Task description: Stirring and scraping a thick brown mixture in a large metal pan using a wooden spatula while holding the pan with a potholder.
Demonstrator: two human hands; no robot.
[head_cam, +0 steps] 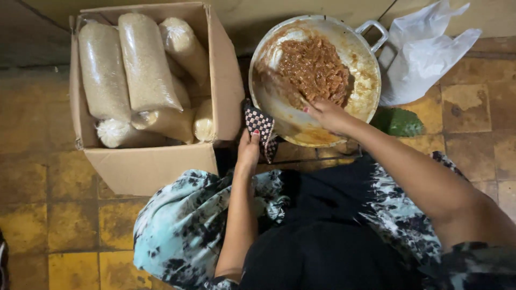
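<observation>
Head view: the left hand (248, 152) pinches a checkered cloth (260, 127) on the pan (361, 69) rim. The right hand (329, 114), fingers curled, scoops brown food (313, 67). Next, lift a handful gently.

The pan (361, 64) is pale metal, dull and smeared with a greasy orange film, and the cooked food (314, 70) in it looks wet and stringy. A checked cloth (259, 124) is soft woven fabric. The box (156, 164) is plain brown cardboard, matt. Its bags (145, 62) are clear glossy plastic over grainy contents. The white bag (422, 53) is thin crinkled plastic. The floor tiles (70, 225) look worn, stained and rough.
</observation>
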